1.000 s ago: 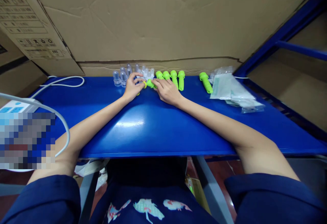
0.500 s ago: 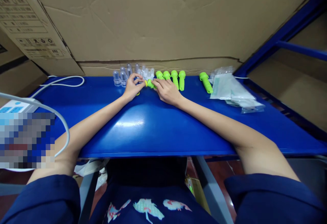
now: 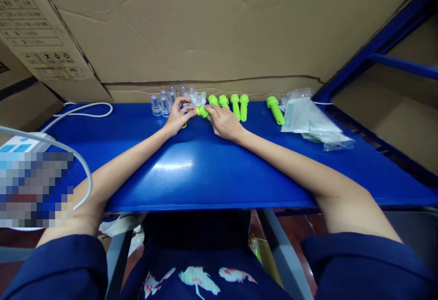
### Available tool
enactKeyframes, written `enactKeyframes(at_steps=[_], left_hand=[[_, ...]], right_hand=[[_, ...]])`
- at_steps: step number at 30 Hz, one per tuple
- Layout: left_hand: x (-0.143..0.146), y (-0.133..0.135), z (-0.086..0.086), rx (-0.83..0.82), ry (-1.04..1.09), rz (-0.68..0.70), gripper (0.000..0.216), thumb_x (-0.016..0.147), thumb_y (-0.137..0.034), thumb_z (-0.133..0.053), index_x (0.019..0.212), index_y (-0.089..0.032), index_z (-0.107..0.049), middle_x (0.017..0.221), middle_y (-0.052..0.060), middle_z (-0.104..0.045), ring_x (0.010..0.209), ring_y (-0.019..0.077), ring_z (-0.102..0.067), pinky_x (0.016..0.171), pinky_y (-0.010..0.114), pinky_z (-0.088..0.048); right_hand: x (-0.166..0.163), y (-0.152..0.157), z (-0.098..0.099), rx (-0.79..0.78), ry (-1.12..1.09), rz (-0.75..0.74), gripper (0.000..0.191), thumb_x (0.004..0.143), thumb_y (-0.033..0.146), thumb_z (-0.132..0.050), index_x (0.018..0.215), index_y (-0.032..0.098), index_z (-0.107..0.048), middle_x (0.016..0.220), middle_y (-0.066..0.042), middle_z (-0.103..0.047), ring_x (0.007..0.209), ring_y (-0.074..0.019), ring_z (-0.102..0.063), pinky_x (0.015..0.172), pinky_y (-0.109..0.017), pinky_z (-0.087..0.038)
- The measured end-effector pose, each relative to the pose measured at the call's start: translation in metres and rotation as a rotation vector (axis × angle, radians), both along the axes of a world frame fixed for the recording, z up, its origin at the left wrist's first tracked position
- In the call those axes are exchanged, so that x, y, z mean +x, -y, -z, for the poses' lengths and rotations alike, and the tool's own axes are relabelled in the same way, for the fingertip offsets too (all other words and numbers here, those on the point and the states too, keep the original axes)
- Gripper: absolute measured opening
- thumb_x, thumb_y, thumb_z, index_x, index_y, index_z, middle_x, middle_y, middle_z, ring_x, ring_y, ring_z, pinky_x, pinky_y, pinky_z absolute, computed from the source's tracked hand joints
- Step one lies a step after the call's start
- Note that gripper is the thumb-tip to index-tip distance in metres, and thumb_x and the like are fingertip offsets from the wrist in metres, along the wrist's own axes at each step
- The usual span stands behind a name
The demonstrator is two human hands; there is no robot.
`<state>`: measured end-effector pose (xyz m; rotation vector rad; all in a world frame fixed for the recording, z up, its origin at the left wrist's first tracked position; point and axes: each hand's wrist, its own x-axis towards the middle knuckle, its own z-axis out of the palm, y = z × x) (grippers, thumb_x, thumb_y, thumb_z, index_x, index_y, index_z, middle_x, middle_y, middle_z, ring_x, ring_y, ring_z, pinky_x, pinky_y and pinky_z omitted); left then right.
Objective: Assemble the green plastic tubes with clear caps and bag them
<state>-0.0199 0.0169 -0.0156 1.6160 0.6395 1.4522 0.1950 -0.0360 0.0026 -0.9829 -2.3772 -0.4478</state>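
Between my two hands lies a bright green flashlight-shaped piece [image 3: 202, 111], its head pointing left and much of its body hidden by my fingers. My right hand [image 3: 224, 122] is closed around the body. With thumb and fingertips, my left hand [image 3: 177, 116] pinches a yellow ring [image 3: 197, 111] at the head end. Another yellow ring [image 3: 184, 126] rests on the table by my left fingers. Behind the left hand stand several clear plastic caps [image 3: 164, 104], with smaller translucent pieces [image 3: 195, 97] beside them. Similar green flashlight-shaped pieces [image 3: 243, 108] form a row past my right hand.
Farther right, one more green piece [image 3: 275, 111] lies beside a pile of clear plastic bags [image 3: 308, 115]. A cardboard wall [image 3: 212, 31] closes off the back of the blue table [image 3: 212, 168]. At left are a white power strip [image 3: 30, 142] and a looping cable [image 3: 82, 163].
The yellow ring now sits closer against the green head, and my left fingertips have shifted slightly right with it. My right hand keeps its hold in nearly the same place.
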Motion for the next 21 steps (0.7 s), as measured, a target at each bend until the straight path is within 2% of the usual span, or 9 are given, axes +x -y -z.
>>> enactKeyframes(at_steps=[6, 13, 21], left_hand=[[-0.003, -0.003, 0.002, 0.056, -0.051, 0.079, 0.065, 0.065, -0.054, -0.089, 0.111, -0.027, -0.052, 0.122, 0.004, -0.058, 0.106, 0.0175, -0.069, 0.108, 0.042, -0.051], [-0.002, 0.000, 0.000, 0.047, -0.034, 0.109, 0.068, 0.062, -0.051, -0.092, 0.110, -0.026, -0.051, 0.120, 0.003, -0.057, 0.103, 0.0159, -0.070, 0.105, 0.039, -0.053], [0.000, 0.011, -0.008, -0.018, -0.041, 0.090, 0.070, 0.058, -0.050, -0.094, 0.108, -0.024, -0.053, 0.122, 0.004, -0.056, 0.102, 0.0159, -0.070, 0.104, 0.038, -0.054]], right_hand=[[0.001, -0.002, 0.002, -0.006, -0.013, -0.010, 0.046, 0.103, 0.021, -0.028, 0.142, 0.006, -0.046, 0.134, -0.026, -0.060, 0.116, -0.0334, -0.063, 0.091, -0.049, -0.054], [0.003, 0.000, 0.003, -0.112, -0.018, -0.005, 0.049, 0.103, 0.026, -0.025, 0.147, 0.007, -0.038, 0.133, -0.026, -0.058, 0.105, -0.0331, -0.067, 0.087, -0.050, -0.056], [0.002, 0.008, -0.005, -0.184, -0.008, -0.001, 0.061, 0.104, 0.042, -0.028, 0.154, 0.007, -0.034, 0.137, -0.024, -0.058, 0.119, -0.0360, -0.063, 0.093, -0.050, -0.056]])
